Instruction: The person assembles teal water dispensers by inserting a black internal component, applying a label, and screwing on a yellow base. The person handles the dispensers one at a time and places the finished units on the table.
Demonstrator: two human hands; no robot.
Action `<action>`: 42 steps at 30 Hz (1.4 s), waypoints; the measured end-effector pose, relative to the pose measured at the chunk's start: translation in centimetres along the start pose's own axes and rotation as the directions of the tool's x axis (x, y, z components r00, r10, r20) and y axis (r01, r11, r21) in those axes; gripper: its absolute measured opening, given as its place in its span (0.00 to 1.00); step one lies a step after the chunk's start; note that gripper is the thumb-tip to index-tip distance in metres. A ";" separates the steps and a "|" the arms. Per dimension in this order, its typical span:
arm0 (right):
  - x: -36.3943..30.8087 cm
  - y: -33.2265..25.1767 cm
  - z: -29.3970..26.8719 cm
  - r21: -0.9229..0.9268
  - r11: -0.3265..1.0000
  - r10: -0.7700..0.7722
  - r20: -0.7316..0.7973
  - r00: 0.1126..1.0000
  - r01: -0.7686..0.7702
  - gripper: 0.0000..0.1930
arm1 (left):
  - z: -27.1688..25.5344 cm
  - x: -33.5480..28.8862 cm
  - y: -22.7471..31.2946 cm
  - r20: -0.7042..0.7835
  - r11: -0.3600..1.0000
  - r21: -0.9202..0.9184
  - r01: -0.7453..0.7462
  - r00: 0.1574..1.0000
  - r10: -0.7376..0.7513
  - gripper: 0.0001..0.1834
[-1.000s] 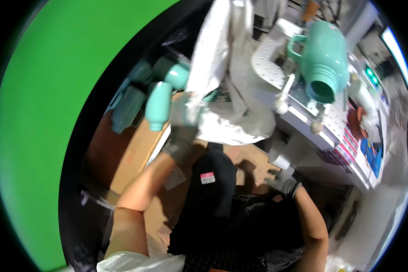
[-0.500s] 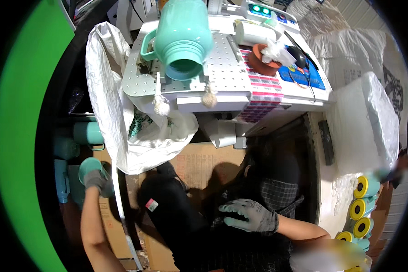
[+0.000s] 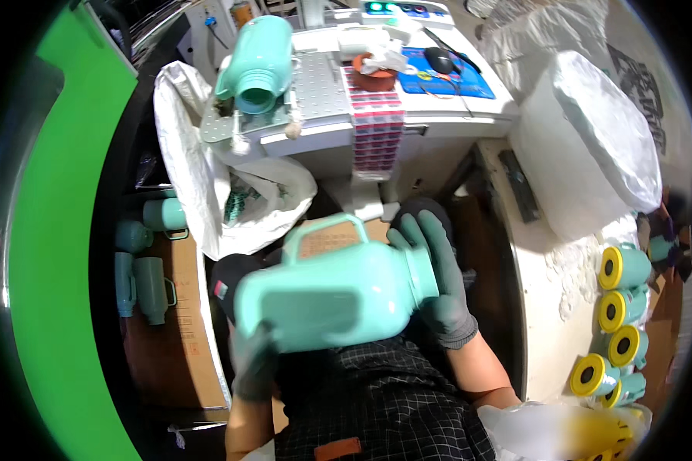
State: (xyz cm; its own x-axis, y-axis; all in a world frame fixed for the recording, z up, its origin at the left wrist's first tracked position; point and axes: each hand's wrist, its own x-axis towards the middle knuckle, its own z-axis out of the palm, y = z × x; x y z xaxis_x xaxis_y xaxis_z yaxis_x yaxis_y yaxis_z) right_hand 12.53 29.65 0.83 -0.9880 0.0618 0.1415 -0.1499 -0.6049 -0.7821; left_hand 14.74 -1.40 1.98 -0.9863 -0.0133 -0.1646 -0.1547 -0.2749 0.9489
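White bench (image 3: 307, 138) behind a glossy mint jug (image 3: 338, 296), fingers (image 3: 438, 240) half closed around both ends.

Grey-gloved left hand (image 3: 255, 363) at seven o'clock, grey-gloved right hand (image 3: 444, 288) with ribbed knit cuff (image 3: 459, 336) at four, black trousers (image 3: 233, 269), pink-and-white rectangular sticker (image 3: 221, 290) at eight, black cloth garment (image 3: 380, 399) with thin white grid lines, brown rectangular patch (image 3: 337, 448) at six.

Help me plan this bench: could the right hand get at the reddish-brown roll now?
Probably not without letting go: the right hand holds a green jug by its neck, with the roll beyond on the desk.
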 end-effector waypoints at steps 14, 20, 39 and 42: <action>-8.2 -4.4 -1.8 -0.872 0.345 -0.141 0.316 0.938 0.346 0.15 | 15.3 3.1 -0.5 0.881 0.293 0.372 -0.881 0.435 0.189 0.50; -6.1 -9.4 0.5 -0.960 -0.010 0.475 0.242 0.846 0.281 0.18 | 16.6 3.3 -2.0 0.923 0.262 0.369 -0.892 0.384 0.006 0.55; -0.6 -1.0 0.2 -0.762 0.547 -0.654 -0.129 0.746 0.347 0.12 | 8.8 3.7 3.0 0.774 0.539 0.473 -0.697 0.621 0.125 0.45; 9.1 4.1 6.0 -0.792 0.523 -0.263 0.201 0.944 0.314 0.33 | 8.6 2.1 2.0 0.789 0.509 0.413 -0.755 0.575 0.213 0.46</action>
State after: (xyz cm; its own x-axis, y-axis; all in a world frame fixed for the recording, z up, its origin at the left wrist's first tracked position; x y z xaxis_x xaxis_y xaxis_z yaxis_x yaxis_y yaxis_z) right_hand 3.15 22.98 2.49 -0.8855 0.0575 0.4611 -0.4186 0.3320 -0.8453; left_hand 11.86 6.29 5.81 -0.6463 0.6927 0.3202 0.6423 0.2673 0.7183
